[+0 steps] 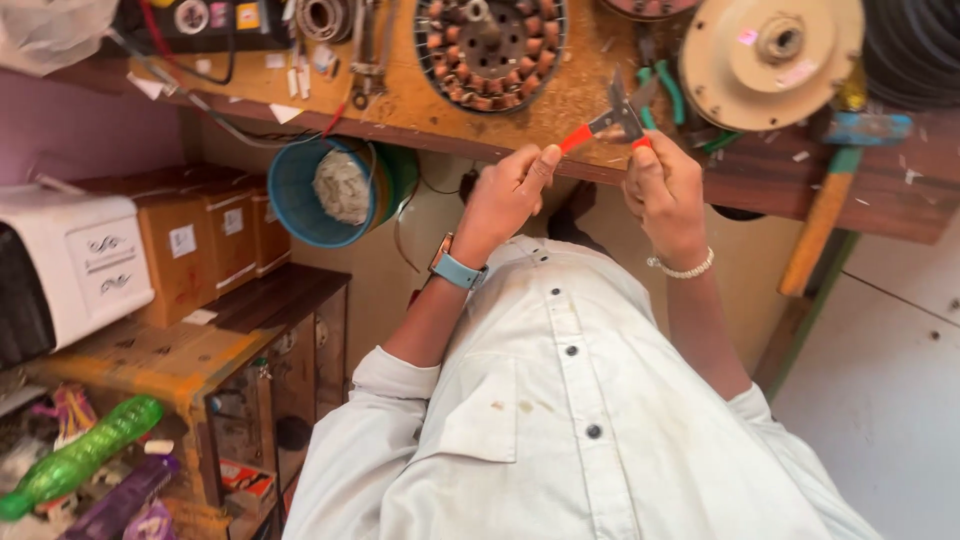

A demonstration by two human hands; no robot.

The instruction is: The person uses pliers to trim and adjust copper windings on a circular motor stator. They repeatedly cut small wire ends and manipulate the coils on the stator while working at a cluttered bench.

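A small cutting tool with red handles [608, 124] sits above the front edge of the wooden workbench [560, 110], held between both hands. My left hand [508, 195], with a blue watch on its wrist, pinches the left red handle between thumb and fingers. My right hand [665, 192], wearing a bead bracelet, grips the right handle. The tool's dark metal jaws point up toward the bench. My white shirt fills the lower part of the view.
On the bench lie a round stator with copper windings [490, 40], a beige round motor cover [770, 58], green-handled pliers [668, 92] and a wooden-handled hammer [828, 205]. A blue bucket holding white cloth [318, 190] hangs below. Cardboard boxes [205, 240] and a green bottle [80, 458] stand at the left.
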